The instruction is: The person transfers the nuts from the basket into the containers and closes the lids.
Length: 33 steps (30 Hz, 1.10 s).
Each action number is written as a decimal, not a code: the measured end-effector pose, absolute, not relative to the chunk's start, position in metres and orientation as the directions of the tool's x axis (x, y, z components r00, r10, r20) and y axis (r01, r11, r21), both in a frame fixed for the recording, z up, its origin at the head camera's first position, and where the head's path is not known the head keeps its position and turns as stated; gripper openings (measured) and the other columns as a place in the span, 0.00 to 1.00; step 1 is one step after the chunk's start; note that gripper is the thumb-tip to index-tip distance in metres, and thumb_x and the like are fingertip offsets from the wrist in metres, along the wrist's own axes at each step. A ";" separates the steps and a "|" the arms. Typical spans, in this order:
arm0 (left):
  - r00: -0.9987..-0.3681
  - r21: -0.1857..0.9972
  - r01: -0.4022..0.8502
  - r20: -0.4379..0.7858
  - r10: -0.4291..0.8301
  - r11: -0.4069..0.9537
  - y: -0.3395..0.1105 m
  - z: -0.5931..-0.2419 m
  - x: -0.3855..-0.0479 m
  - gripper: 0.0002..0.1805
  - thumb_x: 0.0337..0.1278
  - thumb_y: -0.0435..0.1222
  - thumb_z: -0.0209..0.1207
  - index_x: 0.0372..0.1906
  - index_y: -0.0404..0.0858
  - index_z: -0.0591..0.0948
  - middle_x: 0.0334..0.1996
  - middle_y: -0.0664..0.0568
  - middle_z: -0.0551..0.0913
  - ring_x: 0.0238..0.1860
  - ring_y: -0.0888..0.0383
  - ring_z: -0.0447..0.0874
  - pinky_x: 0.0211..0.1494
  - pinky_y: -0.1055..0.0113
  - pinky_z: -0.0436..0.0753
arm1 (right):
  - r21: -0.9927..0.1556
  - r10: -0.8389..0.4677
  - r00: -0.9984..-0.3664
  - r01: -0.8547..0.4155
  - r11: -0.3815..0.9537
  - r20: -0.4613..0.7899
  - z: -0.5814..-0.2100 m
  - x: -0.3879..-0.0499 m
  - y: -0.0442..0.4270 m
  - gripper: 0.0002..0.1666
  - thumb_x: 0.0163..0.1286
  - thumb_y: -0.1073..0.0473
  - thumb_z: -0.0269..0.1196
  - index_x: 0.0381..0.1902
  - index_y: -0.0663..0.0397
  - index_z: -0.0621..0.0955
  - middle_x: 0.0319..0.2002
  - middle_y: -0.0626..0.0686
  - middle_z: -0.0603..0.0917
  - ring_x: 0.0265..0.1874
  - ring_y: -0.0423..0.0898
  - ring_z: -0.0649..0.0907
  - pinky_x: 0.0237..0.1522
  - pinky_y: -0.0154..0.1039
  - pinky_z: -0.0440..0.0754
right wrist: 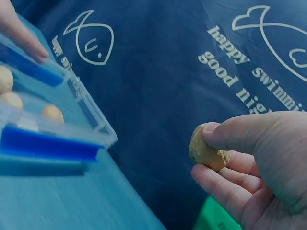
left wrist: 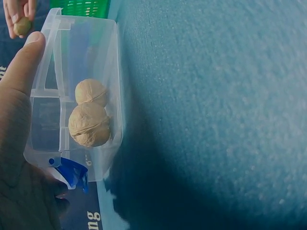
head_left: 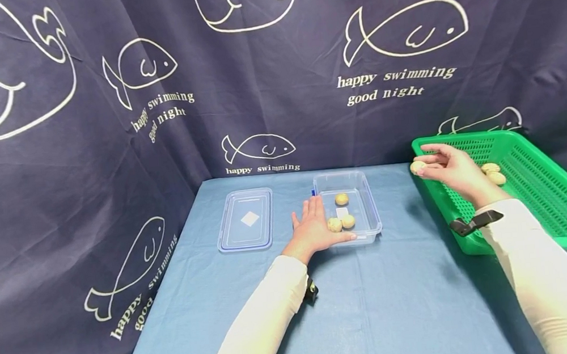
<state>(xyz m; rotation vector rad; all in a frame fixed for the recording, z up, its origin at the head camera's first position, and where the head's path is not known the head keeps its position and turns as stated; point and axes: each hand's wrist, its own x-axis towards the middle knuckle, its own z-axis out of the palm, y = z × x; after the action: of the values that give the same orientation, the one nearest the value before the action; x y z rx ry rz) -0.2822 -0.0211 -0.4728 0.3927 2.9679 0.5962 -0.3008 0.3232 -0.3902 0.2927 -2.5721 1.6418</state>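
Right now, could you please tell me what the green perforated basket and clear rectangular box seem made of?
The green perforated basket looks like moulded plastic, faintly glossy: its colour is even and openings regular. The clear rectangular box is probably smooth plastic: see-through, slightly cloudy walls.

Table covering (head_left: 358,318): cloth, matt, fine-woven, lightly creased. Curtain (head_left: 280,92), far and left: cloth, matt, soft folds. Box (head_left: 368,234), centre: clear plastic, smooth, slight gloss; clips (right wrist: 48,147) plastic, smooth. Lid (head_left: 240,231), left: clear plastic, paper-like label (head_left: 250,219). Basket (head_left: 547,197), right: perforated plastic, mild sheen. Walnuts (left wrist: 89,125): shells matt, wrinkled, seamed. Sleeves (head_left: 545,288): cloth, matt.
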 end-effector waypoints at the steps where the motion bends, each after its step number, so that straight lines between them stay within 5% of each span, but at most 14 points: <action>1: -0.963 0.388 0.235 -0.029 0.267 0.891 -0.021 -0.472 -0.282 0.76 0.35 0.77 0.65 0.82 0.39 0.44 0.82 0.46 0.47 0.82 0.50 0.39 0.76 0.35 0.45 | -0.884 -0.119 -0.979 -0.203 0.421 0.168 -0.390 -0.300 0.320 0.39 0.72 0.61 0.66 0.75 0.63 0.62 0.48 0.31 0.84 0.42 0.24 0.83 0.42 0.25 0.82; 12: -0.965 0.374 0.237 -0.020 0.263 0.897 -0.022 -0.469 -0.280 0.75 0.36 0.78 0.63 0.82 0.39 0.45 0.82 0.45 0.45 0.82 0.50 0.38 0.76 0.36 0.47 | -0.903 -0.159 -0.954 -0.293 0.314 0.254 -0.395 -0.292 0.277 0.40 0.70 0.66 0.66 0.74 0.69 0.62 0.48 0.34 0.83 0.45 0.27 0.83 0.45 0.24 0.80; 23: -0.963 0.370 0.230 -0.045 0.264 0.900 -0.021 -0.474 -0.281 0.75 0.37 0.77 0.63 0.82 0.38 0.43 0.82 0.45 0.42 0.82 0.50 0.36 0.76 0.36 0.44 | -0.908 -0.156 -0.952 -0.299 0.293 0.263 -0.409 -0.287 0.248 0.38 0.69 0.66 0.67 0.72 0.68 0.65 0.59 0.73 0.78 0.45 0.27 0.83 0.46 0.24 0.81; 33: -0.965 0.381 0.228 -0.033 0.260 0.896 -0.022 -0.475 -0.283 0.75 0.36 0.77 0.63 0.82 0.39 0.44 0.82 0.45 0.43 0.82 0.50 0.36 0.77 0.37 0.45 | -0.916 -0.193 -0.954 -0.279 0.289 0.229 -0.423 -0.292 0.236 0.38 0.69 0.66 0.67 0.72 0.68 0.65 0.61 0.74 0.77 0.44 0.27 0.82 0.45 0.24 0.80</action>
<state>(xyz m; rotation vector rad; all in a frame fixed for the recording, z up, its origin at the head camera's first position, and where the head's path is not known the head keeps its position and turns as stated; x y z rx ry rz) -0.2826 -0.0215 -0.4746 0.3835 2.9780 0.5829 -0.2918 0.2356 -0.4226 0.4512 -2.4618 1.7734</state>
